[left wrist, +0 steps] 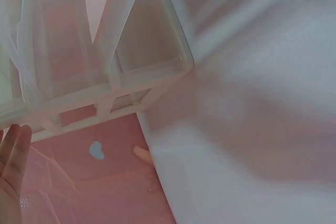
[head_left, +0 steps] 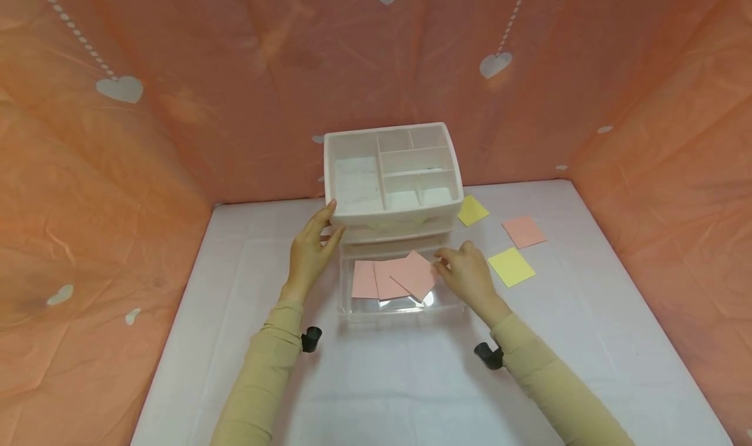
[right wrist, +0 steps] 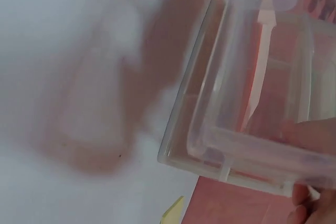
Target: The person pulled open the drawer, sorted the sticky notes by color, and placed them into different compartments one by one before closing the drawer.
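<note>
A white plastic drawer organizer (head_left: 395,215) stands at the back of the table with its clear lower drawer (head_left: 346,305) pulled out. Three pink sticky notes (head_left: 365,280) lie overlapping in that drawer. My left hand (head_left: 309,247) rests its fingertips at the organizer's left front corner, thumb spread from the fingers. Over the drawer's right side, my right hand (head_left: 468,273) has loosely bent fingers beside the rightmost pink note, and no note shows between them. Through the clear drawer wall (right wrist: 252,142), part of this hand shows blurred in the right wrist view.
Right of the organizer lie a yellow note (head_left: 472,210) by its side, a pink note (head_left: 524,232) and another yellow note (head_left: 512,267). The organizer's top has several open compartments (head_left: 358,178). Orange curtains (head_left: 376,74) with hearts enclose the white table (head_left: 399,394).
</note>
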Action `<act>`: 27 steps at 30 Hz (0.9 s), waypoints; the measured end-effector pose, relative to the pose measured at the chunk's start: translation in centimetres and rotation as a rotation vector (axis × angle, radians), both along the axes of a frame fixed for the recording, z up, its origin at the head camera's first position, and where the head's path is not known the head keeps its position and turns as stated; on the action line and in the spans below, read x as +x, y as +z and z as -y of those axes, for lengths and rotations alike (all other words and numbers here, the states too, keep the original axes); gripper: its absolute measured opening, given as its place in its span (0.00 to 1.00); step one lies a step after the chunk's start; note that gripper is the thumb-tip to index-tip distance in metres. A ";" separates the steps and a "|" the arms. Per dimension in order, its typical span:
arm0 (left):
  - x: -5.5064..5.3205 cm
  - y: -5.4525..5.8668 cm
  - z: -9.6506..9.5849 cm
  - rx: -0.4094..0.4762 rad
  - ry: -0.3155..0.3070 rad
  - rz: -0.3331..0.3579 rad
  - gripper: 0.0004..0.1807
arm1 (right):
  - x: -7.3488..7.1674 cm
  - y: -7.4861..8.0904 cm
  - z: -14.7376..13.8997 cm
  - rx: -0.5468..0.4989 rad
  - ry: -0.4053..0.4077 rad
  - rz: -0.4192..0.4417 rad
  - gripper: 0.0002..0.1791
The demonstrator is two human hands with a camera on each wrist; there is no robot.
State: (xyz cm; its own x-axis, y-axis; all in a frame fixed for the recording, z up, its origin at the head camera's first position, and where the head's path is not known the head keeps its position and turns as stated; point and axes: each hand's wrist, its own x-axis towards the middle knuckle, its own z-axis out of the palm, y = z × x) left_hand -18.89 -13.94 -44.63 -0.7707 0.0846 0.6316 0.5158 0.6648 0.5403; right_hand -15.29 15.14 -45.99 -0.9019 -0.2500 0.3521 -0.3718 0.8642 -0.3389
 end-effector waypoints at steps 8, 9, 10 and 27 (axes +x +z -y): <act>0.1 0.0 0.0 -0.007 0.001 -0.006 0.26 | -0.4 0.2 -0.8 -0.200 -0.005 0.122 0.11; 0.0 0.0 0.0 -0.009 0.003 -0.007 0.26 | -0.5 0.3 -0.9 -0.231 -0.004 0.138 0.12; 0.0 0.0 0.0 -0.010 0.003 -0.006 0.26 | -0.5 0.4 -1.0 -0.264 -0.004 0.148 0.12; 0.0 -0.1 0.0 -0.007 0.003 -0.029 0.26 | -1.7 1.8 -5.3 -0.499 -0.103 0.044 0.11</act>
